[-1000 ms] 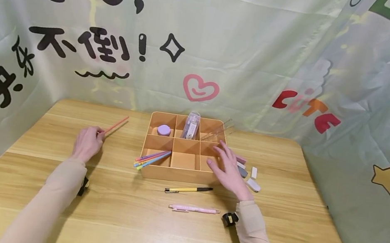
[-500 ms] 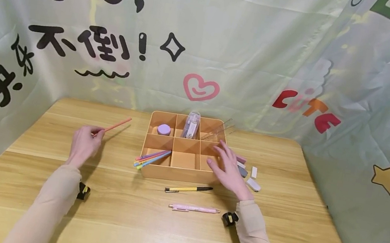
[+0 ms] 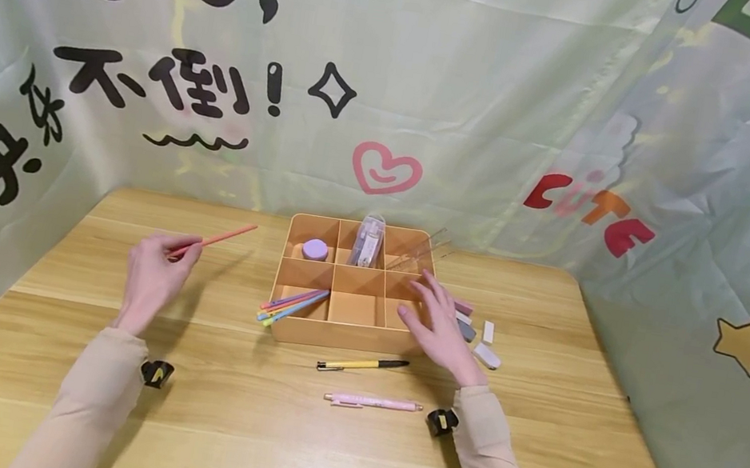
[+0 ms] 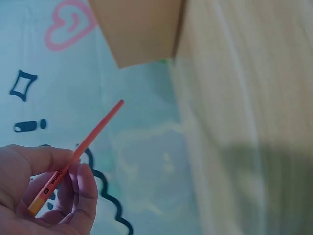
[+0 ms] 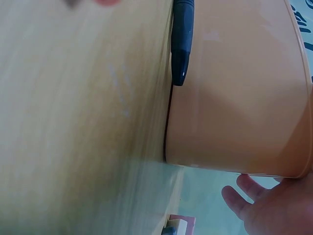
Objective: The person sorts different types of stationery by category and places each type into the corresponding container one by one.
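My left hand (image 3: 158, 274) pinches a slim coral-red pencil (image 3: 229, 233) between thumb and fingers, above the table left of the organizer. In the left wrist view the pencil (image 4: 100, 128) slants up, showing printing and a yellow-orange end. My right hand (image 3: 437, 324) rests at the right side of the tan compartment organizer (image 3: 345, 336), fingers spread and relaxed. The right wrist view shows its fingers beside the organizer's end wall (image 5: 239, 107). Several coloured pencils (image 3: 294, 307) lean in the front left compartment.
Back compartments hold a purple-lidded round item (image 3: 315, 250), a clear lilac item (image 3: 367, 241) and clear thin strips (image 3: 419, 250). A yellow-black pen (image 3: 362, 366) and a pink pen (image 3: 373, 403) lie in front. Several erasers (image 3: 488, 356) lie at right. A printed cloth hangs behind.
My left hand has lifted the coral-red pencil off the table and drawn it slightly left, shifting its hold. The right hand has stayed at the organizer.
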The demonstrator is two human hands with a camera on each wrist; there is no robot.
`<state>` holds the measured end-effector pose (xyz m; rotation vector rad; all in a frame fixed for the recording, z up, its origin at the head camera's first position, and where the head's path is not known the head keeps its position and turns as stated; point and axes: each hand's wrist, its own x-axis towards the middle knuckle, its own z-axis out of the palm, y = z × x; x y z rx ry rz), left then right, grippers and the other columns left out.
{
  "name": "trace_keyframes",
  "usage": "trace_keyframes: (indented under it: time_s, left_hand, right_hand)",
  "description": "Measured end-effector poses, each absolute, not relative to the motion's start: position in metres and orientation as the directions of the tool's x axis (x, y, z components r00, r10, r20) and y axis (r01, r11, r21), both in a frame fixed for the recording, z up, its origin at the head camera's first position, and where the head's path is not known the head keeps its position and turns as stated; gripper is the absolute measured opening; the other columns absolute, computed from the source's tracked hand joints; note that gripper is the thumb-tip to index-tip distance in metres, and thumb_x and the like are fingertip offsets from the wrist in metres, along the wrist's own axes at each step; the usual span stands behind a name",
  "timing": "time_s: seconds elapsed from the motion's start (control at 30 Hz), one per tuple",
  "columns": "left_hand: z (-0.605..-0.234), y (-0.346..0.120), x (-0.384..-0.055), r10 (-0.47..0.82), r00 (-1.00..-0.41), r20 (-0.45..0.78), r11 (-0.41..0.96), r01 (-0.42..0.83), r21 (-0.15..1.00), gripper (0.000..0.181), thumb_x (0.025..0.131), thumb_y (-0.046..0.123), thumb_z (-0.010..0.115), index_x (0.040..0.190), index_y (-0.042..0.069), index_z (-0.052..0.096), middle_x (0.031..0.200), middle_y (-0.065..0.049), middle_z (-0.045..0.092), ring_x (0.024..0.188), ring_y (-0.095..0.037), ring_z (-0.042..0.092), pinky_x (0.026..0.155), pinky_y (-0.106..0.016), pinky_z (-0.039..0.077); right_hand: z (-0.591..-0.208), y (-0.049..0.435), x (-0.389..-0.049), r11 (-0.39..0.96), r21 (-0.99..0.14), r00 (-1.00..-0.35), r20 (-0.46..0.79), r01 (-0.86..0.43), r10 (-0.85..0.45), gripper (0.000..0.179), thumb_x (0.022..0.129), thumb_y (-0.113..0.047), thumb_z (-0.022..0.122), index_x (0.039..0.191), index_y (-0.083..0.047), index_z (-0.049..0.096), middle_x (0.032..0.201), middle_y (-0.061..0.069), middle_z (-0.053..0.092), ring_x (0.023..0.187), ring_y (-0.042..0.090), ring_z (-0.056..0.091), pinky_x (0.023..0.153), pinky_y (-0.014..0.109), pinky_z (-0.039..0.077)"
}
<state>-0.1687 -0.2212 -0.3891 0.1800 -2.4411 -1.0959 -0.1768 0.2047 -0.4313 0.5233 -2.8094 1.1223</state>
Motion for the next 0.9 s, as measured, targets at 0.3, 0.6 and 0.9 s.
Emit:
trace_keyframes:
  time_s: [0.3, 0.6, 0.9]
  left_hand:
    - [-0.369, -0.206, -0.153, -0.267, -0.859, 0.436, 0.610, 0.200, 0.767, 0.018, 0.090, 0.013, 0.074, 0.102, 0.001, 0.079, 0.097, -0.021, 0.077, 0.069, 0.027, 0.053, 0.057, -0.002, 0.047]
    - [-0.351, -0.187, -0.137, -0.180, -0.823, 0.538, 0.596, 0.344, 0.725, 0.015, 0.087, 0.006, 0.077, 0.098, -0.004, 0.078, 0.090, -0.022, 0.077, 0.070, 0.028, 0.057, 0.062, 0.000, 0.048]
    - [-0.337, -0.169, -0.122, -0.090, -0.829, 0.553, 0.588, 0.404, 0.701, 0.018, 0.090, 0.000, 0.072, 0.107, -0.006, 0.075, 0.099, -0.024, 0.077, 0.080, -0.001, 0.074, 0.071, 0.002, 0.048]
  right_hand:
    - [-0.431, 0.206, -0.176, 0.674, -0.660, -0.941, 0.185, -0.333, -0.284, 0.059, 0.102, -0.037, 0.056, 0.152, -0.010, 0.043, 0.170, 0.014, 0.014, 0.155, 0.044, 0.010, 0.116, 0.076, 0.017]
    - [-0.430, 0.204, -0.176, 0.676, -0.657, -0.941, 0.185, -0.334, -0.285, 0.059, 0.101, -0.037, 0.056, 0.151, -0.009, 0.043, 0.170, 0.015, 0.014, 0.155, 0.046, 0.011, 0.116, 0.076, 0.018]
    - [-0.431, 0.204, -0.176, 0.668, -0.663, -0.939, 0.191, -0.338, -0.285, 0.058, 0.101, -0.036, 0.056, 0.151, -0.008, 0.044, 0.170, 0.016, 0.015, 0.154, 0.046, 0.012, 0.116, 0.076, 0.017]
